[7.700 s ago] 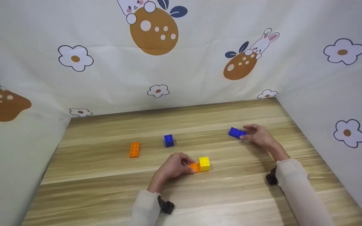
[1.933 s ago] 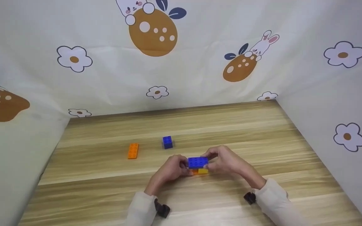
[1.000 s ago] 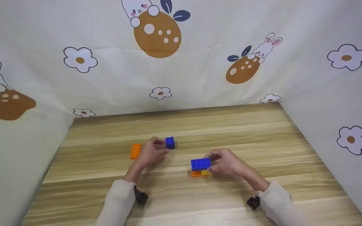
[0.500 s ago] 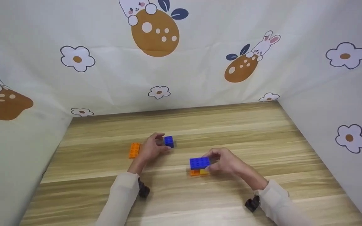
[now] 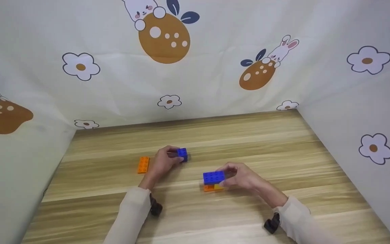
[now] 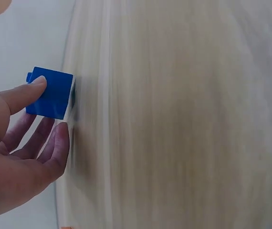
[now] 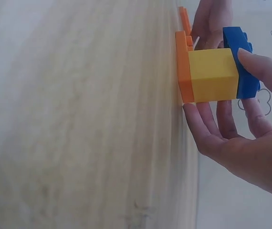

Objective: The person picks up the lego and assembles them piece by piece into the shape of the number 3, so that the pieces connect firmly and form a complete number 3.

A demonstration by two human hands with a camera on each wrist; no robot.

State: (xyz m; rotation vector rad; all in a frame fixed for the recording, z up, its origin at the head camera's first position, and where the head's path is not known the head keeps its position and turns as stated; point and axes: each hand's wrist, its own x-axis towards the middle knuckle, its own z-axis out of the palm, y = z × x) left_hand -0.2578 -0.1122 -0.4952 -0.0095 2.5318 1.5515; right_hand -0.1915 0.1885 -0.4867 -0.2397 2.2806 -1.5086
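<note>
My left hand (image 5: 164,162) pinches a small blue building block (image 5: 182,155) between thumb and fingers; in the left wrist view the thumb lies on the side of that blue block (image 6: 52,95). My right hand (image 5: 244,176) holds a wider blue block (image 5: 213,177), studs up. This one sits on a yellow block (image 7: 213,75), which stands at one end of a flat orange block (image 7: 183,69). The other end of the wide blue block overhangs the orange one with a gap between. In the right wrist view the thumb presses the blue block's edge.
A second flat orange block (image 5: 143,164) lies on the wood-grain table (image 5: 188,217), left of my left hand. Printed cloth walls (image 5: 208,74) rise at the back and both sides of the table.
The right hand brought the wide blue block from the right onto the yellow one. My left hand left the orange block, reached the small blue block and now closes on it.
</note>
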